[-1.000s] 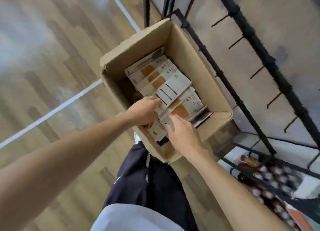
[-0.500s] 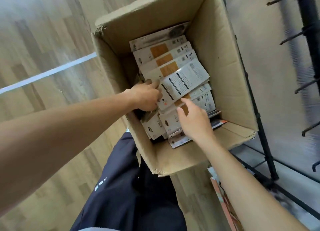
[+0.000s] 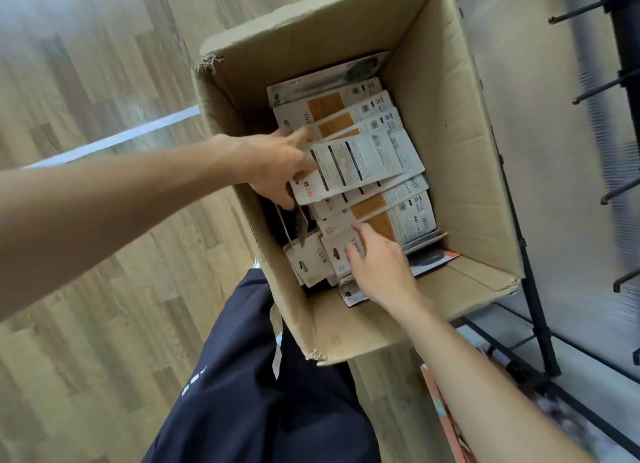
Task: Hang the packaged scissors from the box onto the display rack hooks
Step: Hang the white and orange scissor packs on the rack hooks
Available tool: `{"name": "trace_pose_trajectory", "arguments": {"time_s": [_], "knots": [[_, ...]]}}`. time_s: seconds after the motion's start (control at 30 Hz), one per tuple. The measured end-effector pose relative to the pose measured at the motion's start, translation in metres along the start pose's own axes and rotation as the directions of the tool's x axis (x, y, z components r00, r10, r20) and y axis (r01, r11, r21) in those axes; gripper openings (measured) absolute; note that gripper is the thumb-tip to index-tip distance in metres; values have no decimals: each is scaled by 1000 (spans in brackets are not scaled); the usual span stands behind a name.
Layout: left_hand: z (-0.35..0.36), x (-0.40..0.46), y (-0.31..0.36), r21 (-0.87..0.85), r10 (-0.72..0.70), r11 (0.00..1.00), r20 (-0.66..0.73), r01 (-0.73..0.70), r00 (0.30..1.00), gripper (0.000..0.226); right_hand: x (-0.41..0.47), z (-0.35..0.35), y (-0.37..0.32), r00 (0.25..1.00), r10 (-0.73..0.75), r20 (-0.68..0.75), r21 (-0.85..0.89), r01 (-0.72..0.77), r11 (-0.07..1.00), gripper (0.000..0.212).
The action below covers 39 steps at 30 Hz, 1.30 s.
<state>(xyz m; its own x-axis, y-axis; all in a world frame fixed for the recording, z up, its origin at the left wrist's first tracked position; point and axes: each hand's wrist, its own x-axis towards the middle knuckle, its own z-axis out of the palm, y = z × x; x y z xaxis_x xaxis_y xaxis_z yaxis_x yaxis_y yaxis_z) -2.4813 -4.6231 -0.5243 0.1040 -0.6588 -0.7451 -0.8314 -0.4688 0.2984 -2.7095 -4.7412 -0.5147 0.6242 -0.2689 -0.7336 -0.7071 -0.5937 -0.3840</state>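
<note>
Your left hand [image 3: 277,164] grips the hanger end of the top package [image 3: 360,166], a white card with black print, thumb over its upper edge and fingers curled beneath; the card sits tilted above the stack, so judge it as being lifted clear rather than resting. Your right hand [image 3: 377,265] lies flat, fingers straight, on the lower packages [image 3: 349,251] just nearer to you than the grip; it grasps nothing, and its likely purpose is to press the stack down so that only one card comes away. Beyond the grip, further packages [image 3: 332,110] with orange panels overlap like shingles toward the far wall of the cardboard box [image 3: 460,157]. All the packaged scissors visible are inside this box; none is seen on a hook. Beside the grip on your own side, a dark gap opens between the stack and the box's left wall, which gives your fingers room to reach under the card edge. The hanger slots on the nearest cards face toward you, which should suit threading onto a hook without turning the card far. To the right of the box stands the display rack [image 3: 533,306], a black metal frame whose hooks [image 3: 595,93] project bare in front of a pale panel. The box's near corners are torn. Around it lies a light wood-pattern floor [image 3: 86,91] crossed by a pale line, with your dark trousers [image 3: 259,393] below the box. At the lower right, blurred orange and dark items lie under the rack; they cannot be identified.
</note>
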Motion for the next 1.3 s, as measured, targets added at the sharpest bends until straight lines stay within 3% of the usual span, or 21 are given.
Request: {"name": "trace_pose_trajectory", "arguments": {"time_s": [0.07,0.13,0.27,0.37,0.5,0.63,0.87,1.0,1.13,1.2,1.3], "knots": [[-11,-10,-10,-11,-3,1000,-31,2,1000,25,6,2,-6,1000,-15,0,11,15,1000,44],[-18,-17,-17,-27,20,999,-151,-24,988,25,15,5,-17,997,-68,-42,-3,67,998,42],[-32,-37,-25,-70,46,994,-427,-83,903,18,45,10,-36,977,-174,-122,-123,160,980,34],[-24,-45,-35,-96,32,991,-527,-97,849,11,70,8,-44,986,-118,-114,-70,111,991,21],[-8,-43,-37,-123,-8,989,-585,-78,811,7,83,11,-59,1000,0,-15,95,1,995,29],[-5,-36,-36,-115,-51,993,-626,-27,778,8,83,21,-72,993,115,-23,237,-107,966,35],[1,-35,-40,-34,-60,998,-627,50,777,8,99,33,-86,914,403,45,562,-357,746,50],[1,-34,-40,-20,-63,998,-618,65,783,7,96,37,-81,908,415,63,586,-370,721,38],[3,-34,-42,-12,-64,997,-611,72,789,7,102,31,-68,930,359,75,552,-339,762,10],[3,-34,-43,-25,-79,996,-622,81,779,9,103,35,-63,938,332,100,534,-332,777,11],[3,-34,-44,-43,-87,996,-637,77,766,11,103,47,-59,965,253,63,391,-257,884,29]]}}
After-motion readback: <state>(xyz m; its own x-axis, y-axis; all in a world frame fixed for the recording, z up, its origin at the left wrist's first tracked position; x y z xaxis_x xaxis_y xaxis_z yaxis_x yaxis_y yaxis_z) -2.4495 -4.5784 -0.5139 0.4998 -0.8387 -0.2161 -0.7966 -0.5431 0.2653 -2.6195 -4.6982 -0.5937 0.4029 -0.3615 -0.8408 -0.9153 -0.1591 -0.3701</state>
